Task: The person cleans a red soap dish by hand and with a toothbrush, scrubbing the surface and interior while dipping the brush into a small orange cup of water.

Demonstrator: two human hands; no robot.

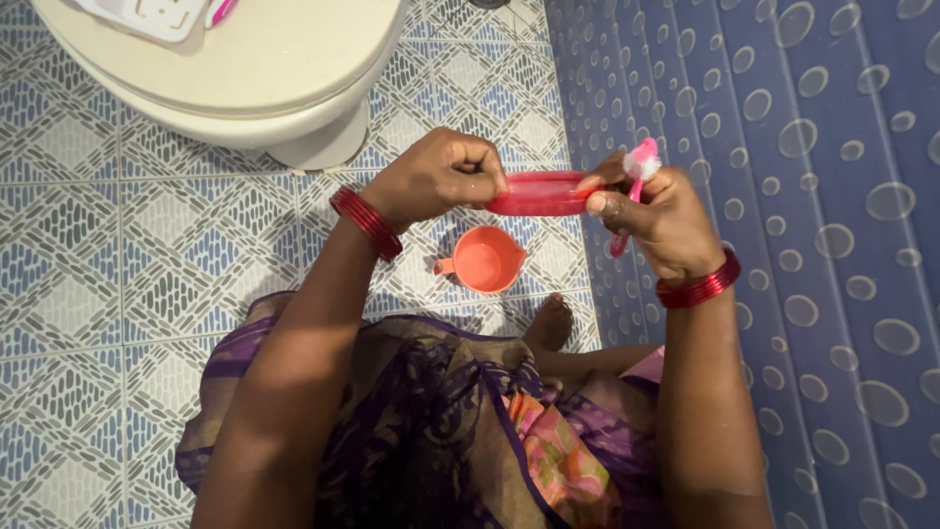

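Open floor left; toilet (245, 88) ahead, tiled wall (783, 196) close right.

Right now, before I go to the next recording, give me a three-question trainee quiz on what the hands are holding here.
1. True or false: the left hand grips one end of the red oblong case.
2. Which tool does the right hand hold besides the case? A) pink toothbrush B) sponge C) scissors
3. Fill in: on the tiled floor below the hands sits an orange ____.

Key: 1 true; 2 A; 3 mug.
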